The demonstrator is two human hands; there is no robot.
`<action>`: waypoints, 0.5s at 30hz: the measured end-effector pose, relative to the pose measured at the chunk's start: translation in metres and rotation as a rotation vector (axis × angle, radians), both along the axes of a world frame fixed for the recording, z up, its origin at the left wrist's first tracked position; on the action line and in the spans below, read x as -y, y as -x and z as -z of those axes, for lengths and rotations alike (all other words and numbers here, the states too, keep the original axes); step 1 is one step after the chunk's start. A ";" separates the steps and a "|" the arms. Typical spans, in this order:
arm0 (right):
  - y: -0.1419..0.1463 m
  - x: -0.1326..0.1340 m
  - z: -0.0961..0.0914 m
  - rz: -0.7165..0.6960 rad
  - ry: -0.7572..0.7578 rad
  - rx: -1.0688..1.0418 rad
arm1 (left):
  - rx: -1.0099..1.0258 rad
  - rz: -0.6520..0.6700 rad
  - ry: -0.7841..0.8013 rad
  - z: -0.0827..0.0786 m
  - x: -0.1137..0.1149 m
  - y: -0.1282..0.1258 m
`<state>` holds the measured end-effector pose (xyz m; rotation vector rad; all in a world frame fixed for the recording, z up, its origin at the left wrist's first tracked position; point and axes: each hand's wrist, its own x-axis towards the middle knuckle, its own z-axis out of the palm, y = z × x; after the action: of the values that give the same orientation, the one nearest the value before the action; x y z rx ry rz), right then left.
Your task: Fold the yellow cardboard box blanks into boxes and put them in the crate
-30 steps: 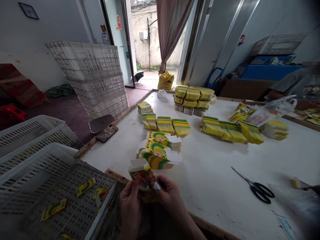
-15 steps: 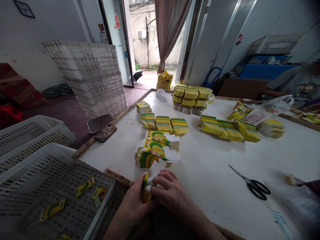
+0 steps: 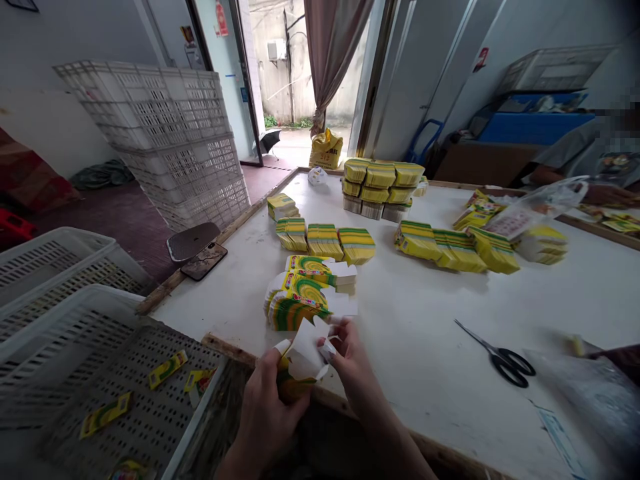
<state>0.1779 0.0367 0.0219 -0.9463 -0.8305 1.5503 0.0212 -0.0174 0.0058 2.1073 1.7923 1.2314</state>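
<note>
Over the near table edge, my left hand (image 3: 270, 393) is closed round a small yellow-and-green carton (image 3: 295, 388), its white inner flaps standing open at the top. My right hand (image 3: 350, 363) is at the right side of those flaps, thumb and fingers bent together on the white card. Something white covers the right thumb tip; I cannot make out whether it is a finger cover or card. Just beyond my hands lies a fanned stack of flat cartons (image 3: 300, 300) with white flaps pointing right.
Bundled cartons stand in rows (image 3: 323, 241) and a taller pile (image 3: 373, 190). Scissors (image 3: 500, 357) and a plastic bag (image 3: 530, 207) are to the right, a phone (image 3: 204, 261) at the left edge. A white crate (image 3: 115, 303) holds several packets. Another person (image 3: 575, 157) sits at far right.
My right hand has moved right and opened out from its place against the left hand. The carton's white flaps now show spread between both hands. The view has shifted slightly.
</note>
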 end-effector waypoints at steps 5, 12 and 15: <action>0.023 0.024 0.011 -0.428 0.272 -0.380 | 0.116 0.031 0.003 -0.001 0.003 -0.010; -0.005 0.023 0.008 -0.206 0.096 -0.255 | 0.262 -0.082 0.078 -0.010 -0.005 -0.007; -0.016 0.018 -0.008 -0.221 -0.070 -0.068 | 0.099 -0.020 -0.003 -0.006 -0.007 -0.007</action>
<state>0.1944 0.0187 0.0296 -0.7669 -0.9593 1.7209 0.0281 -0.0105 0.0123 1.9970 1.7758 1.3187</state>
